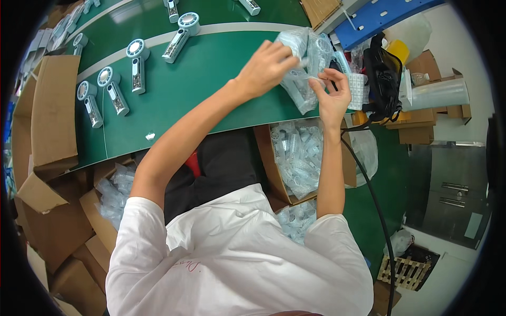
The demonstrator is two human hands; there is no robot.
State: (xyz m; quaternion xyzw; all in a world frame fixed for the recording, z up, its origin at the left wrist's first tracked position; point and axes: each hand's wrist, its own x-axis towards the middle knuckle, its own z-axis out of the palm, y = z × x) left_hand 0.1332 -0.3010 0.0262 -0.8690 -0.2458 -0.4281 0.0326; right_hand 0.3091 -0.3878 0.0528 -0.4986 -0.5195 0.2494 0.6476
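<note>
Above the green table's right part, my left hand is closed with curled fingers on a see-through plastic bag. My right hand pinches the same crinkled plastic between thumb and fingers, a little to the right. More bagged pieces lie just beyond my hands; their contents are hard to make out. To the left, several light-blue handheld fans with round heads lie apart on the green table.
A cardboard box of bagged parts stands by my right side. Tall open cardboard borders the table's left. A black bag, a white gridded sheet and a blue rail sit at the right. A black cable hangs down there.
</note>
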